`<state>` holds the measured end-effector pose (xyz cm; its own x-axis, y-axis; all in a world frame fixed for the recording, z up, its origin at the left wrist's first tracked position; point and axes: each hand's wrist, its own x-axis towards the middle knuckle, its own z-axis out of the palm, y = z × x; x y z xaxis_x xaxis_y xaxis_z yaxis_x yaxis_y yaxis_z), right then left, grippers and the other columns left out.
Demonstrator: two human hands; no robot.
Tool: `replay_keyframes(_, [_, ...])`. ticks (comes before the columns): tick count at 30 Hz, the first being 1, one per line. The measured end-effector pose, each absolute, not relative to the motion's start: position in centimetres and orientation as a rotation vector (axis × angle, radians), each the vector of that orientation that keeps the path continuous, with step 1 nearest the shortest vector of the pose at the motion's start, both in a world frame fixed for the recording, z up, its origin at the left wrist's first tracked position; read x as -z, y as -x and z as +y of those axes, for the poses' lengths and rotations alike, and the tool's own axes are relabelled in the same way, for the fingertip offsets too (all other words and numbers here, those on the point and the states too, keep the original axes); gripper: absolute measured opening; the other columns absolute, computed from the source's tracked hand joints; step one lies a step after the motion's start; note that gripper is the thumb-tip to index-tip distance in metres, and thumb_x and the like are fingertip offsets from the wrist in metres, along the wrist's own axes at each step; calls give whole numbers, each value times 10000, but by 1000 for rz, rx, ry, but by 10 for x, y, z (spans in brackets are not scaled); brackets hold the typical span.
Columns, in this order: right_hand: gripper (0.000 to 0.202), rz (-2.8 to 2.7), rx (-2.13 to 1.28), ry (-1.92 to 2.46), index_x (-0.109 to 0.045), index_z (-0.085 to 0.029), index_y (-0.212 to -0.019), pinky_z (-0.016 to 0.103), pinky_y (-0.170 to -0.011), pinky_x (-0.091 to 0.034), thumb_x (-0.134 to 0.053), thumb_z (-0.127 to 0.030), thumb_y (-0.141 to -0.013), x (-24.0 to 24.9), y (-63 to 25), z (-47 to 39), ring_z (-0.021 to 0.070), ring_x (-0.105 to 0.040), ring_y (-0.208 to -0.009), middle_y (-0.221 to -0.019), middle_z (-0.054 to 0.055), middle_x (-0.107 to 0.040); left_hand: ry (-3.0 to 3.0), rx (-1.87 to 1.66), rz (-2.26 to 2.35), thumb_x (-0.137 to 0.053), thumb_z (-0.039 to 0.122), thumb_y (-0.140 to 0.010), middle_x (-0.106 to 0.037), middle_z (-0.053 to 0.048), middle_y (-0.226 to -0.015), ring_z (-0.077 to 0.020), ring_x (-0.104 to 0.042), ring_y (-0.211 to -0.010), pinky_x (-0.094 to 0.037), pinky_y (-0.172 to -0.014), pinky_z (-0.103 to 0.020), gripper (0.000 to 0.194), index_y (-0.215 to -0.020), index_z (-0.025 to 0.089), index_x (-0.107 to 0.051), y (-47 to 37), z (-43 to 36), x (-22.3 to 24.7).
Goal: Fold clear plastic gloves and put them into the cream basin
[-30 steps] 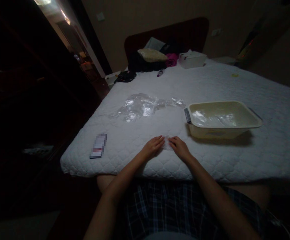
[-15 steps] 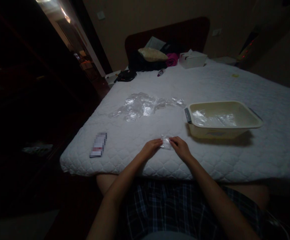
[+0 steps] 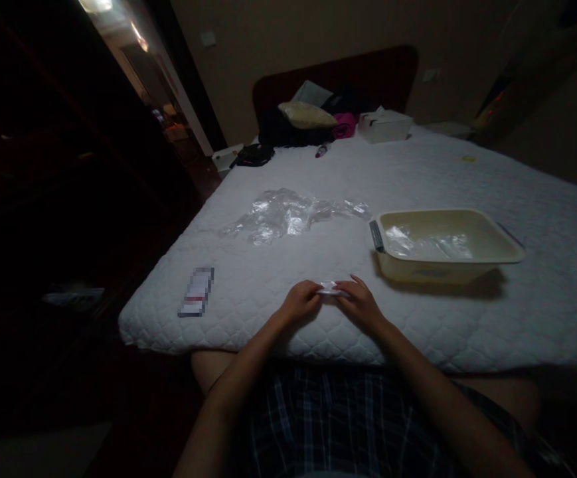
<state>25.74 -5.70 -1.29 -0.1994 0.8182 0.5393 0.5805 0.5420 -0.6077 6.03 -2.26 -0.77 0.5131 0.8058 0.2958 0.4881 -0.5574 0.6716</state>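
Note:
Near the front of the bed, my left hand and my right hand pinch the two ends of a small folded clear plastic bag. The bag is now a narrow strip between my fingertips, just above or on the quilted mattress cover; which one I cannot tell. To the right stands a cream plastic basin with grey handles. Inside it lie flat, shiny clear plastic pieces. Beyond my hands a crumpled heap of clear plastic bags is spread on the bed.
The white quilted bed carries a phone-like blurred object at left. Toward the headboard are a cushion, dark cloth, a pink roll, a white box, a small bottle and a black bag.
The plastic bag between my hands has gone from a wider, flatter patch to a narrow folded strip. My fingers have curled further around its ends. The heap and basin stay in place.

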Motion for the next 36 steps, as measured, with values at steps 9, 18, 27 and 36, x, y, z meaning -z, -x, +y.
replay_keyframes(9, [311,-1287,-1031,1254,-643,-135,-805,297,-651,-457,-626,-411,-663,-13,-246,-45,183,-600,-701,-760,59,-666,-1082,-1016,978,-698,297,-576,-579,0,-628,-101,-527,-579,-405,-549,-216,289,-807,140,-622,-78,-16,4])
replay_keyframes(18, [353,-1148,-1180,1261,-636,-129,-775,298,-631,-469,-666,-442,-615,12,-254,-39,187,-606,-697,-750,65,-670,-988,-925,976,-741,338,-530,-583,-16,-594,-92,-516,-530,-399,-531,-219,328,-728,99,-635,-83,-15,12])
replay_keyframes(27, [364,-1068,-1115,1213,-625,-144,-745,287,-596,-464,-682,-467,-587,10,-260,-40,176,-604,-641,-692,47,-660,-1175,-869,954,-667,498,-612,-603,-41,-588,-118,-559,-536,-437,-568,-248,411,-688,96,-624,-82,-18,5])
replay_keyframes(36, [341,-1261,-866,1305,-640,-160,-747,247,-518,-444,-676,-463,-594,-86,-320,-48,128,-552,-551,-635,19,-628,-1084,-895,944,-586,488,-704,-659,-90,-672,-129,-586,-518,-454,-589,-279,403,-763,89,-589,-85,-19,13])
